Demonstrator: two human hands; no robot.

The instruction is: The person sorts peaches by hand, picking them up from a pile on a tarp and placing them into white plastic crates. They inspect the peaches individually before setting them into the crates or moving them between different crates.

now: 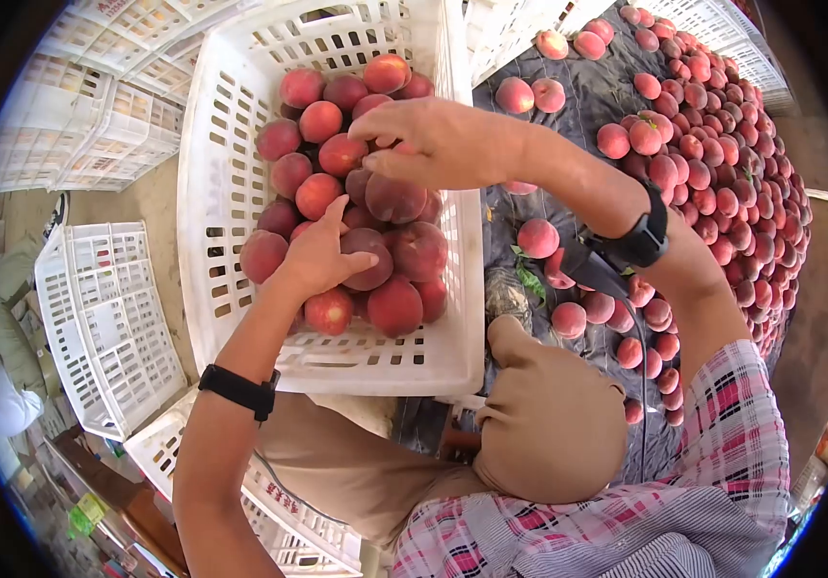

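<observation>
Red peaches (320, 122) partly fill a white plastic crate (337, 376) in front of me. My left hand (317, 255) lies over the pile, thumb and index finger spread; the thumb touches a dark red peach (364, 275). Just beyond it, my right hand (447, 144) reaches in from the right with bent fingers, thumb and index finger apart. Its fingertips are beside a peach (341, 154) and above a larger dark peach (394, 199). No peach is visibly gripped by either hand; the right palm is hidden.
A large heap of peaches (712, 164) lies on a black sheet (578, 96) to the right. White crates (77, 116) are stacked at the upper left, with another crate (110, 328) below them. A person's leg (14, 299) shows at the far left.
</observation>
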